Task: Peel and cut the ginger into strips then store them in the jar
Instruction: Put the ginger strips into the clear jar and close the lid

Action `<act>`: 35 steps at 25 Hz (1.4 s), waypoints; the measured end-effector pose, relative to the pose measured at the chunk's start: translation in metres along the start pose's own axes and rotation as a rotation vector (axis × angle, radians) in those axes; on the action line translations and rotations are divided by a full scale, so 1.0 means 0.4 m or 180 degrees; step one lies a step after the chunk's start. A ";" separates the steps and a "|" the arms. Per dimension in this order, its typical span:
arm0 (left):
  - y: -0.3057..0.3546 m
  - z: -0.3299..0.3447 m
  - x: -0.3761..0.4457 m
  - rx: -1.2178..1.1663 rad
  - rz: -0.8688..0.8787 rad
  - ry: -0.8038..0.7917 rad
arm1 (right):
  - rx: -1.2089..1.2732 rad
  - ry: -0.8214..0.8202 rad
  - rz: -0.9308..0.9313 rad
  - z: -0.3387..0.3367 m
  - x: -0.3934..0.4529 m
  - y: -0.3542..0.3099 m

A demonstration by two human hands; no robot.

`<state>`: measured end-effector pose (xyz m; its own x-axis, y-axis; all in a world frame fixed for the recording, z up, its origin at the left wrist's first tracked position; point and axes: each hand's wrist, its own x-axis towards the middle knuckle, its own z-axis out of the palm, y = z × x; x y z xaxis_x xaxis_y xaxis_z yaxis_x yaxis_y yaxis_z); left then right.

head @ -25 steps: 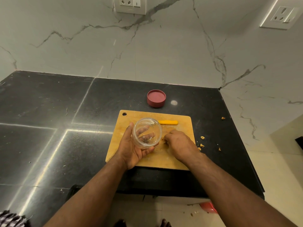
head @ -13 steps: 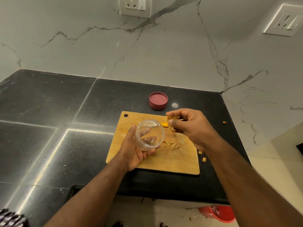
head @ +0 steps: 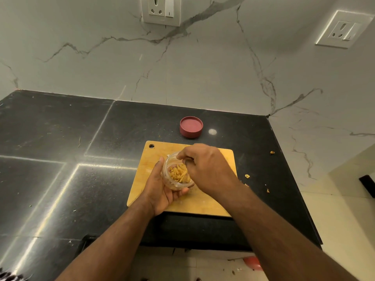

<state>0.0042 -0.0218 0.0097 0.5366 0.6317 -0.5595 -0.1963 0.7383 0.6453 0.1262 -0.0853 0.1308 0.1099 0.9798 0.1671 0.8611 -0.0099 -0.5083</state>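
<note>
Right now the clear jar [head: 176, 175] is tipped with its mouth toward the camera, just above the wooden cutting board [head: 158, 157], and a heap of pale yellow ginger strips [head: 179, 175] lies inside it. The left hand [head: 162, 189] cradles the jar from below and from the left, thumb along its side and fingers curled under the base. The right hand [head: 205, 169] is over the jar's mouth, fingers bent down toward the opening with the tips bunched at the rim; whether they pinch any ginger I cannot tell, as the hand is blurred. On the black counter [head: 60, 159] beyond the board sits the red lid [head: 191, 126], open side up. A few peel scraps [head: 247, 176] lie on the counter right of the board.
</note>
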 end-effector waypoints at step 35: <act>0.006 0.004 -0.006 -0.0198 -0.0065 -0.0138 | -0.0987 -0.1231 0.0188 0.112 -0.103 0.285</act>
<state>0.0038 -0.0217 0.0134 0.5757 0.6066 -0.5482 -0.2349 0.7650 0.5997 0.1975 -0.1176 0.0281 0.0213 0.9775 -0.2097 0.9725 -0.0690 -0.2226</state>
